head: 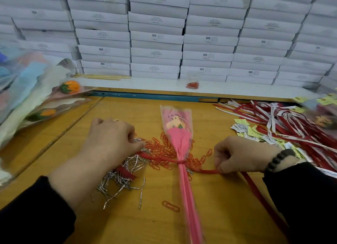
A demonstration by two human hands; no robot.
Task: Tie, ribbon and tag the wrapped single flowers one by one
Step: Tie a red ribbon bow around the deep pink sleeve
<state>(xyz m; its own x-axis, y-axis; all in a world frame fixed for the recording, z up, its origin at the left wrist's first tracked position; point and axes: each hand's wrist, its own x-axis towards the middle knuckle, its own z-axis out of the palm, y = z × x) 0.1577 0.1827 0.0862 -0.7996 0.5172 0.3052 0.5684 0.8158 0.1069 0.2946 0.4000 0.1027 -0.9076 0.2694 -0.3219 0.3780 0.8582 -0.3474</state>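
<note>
Knotting ribbon at the flower's neck.
My left hand (111,140) and right hand (238,155) each pinch a red ribbon (209,171) end either side of the wrapped flower (179,134), flat on the bench (218,207), pulling outward to cinch.

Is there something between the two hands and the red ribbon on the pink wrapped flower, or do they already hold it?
Nothing visible stands between. The left hand and the right hand each pinch an end of the red ribbon, which is knotted around the pink wrapped flower. Loose red paper clips lie underneath only.
</note>
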